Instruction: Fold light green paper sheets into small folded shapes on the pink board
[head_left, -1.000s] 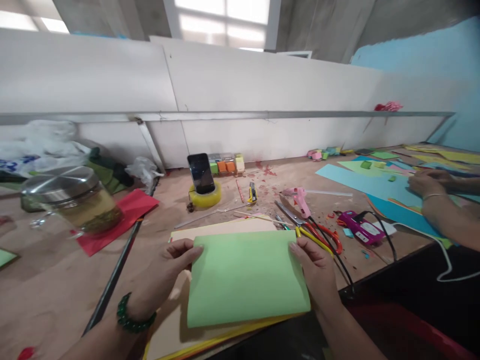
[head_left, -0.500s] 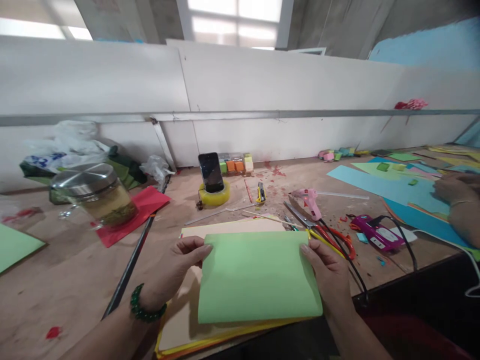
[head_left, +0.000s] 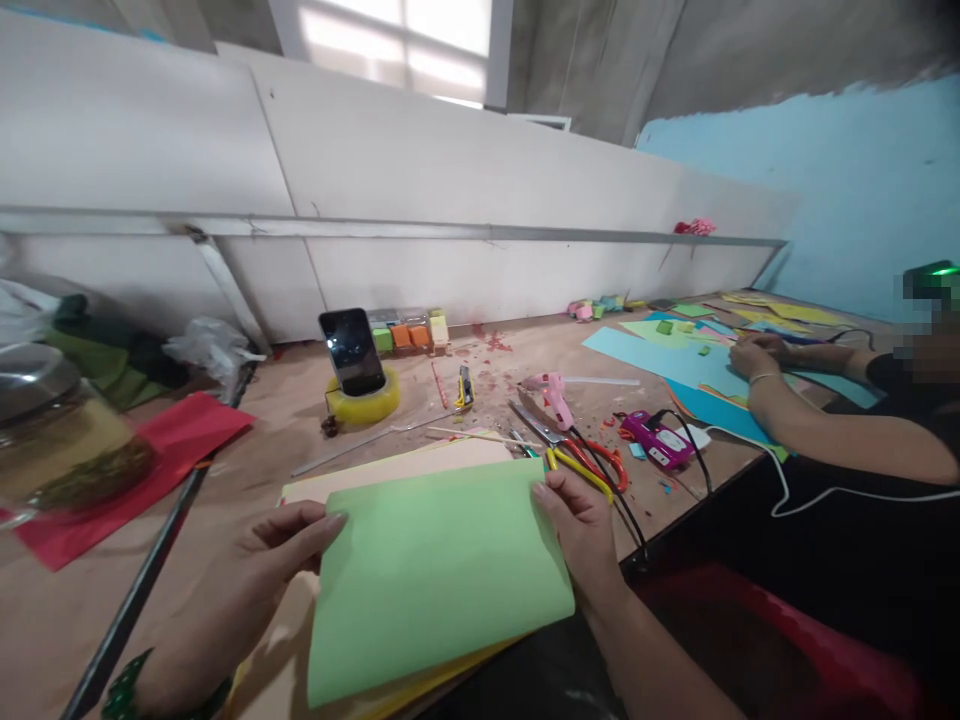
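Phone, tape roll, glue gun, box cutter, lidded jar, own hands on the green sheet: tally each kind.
Phone: 1
Yellow tape roll: 1
Pink glue gun: 1
Box cutter: 1
Lidded jar: 1
Left hand and right hand on green sheet: 2
Total: 7

Honestly, couldn't make out any text, labels, brands, numbers or signs in this one, either near the hands or farther off.
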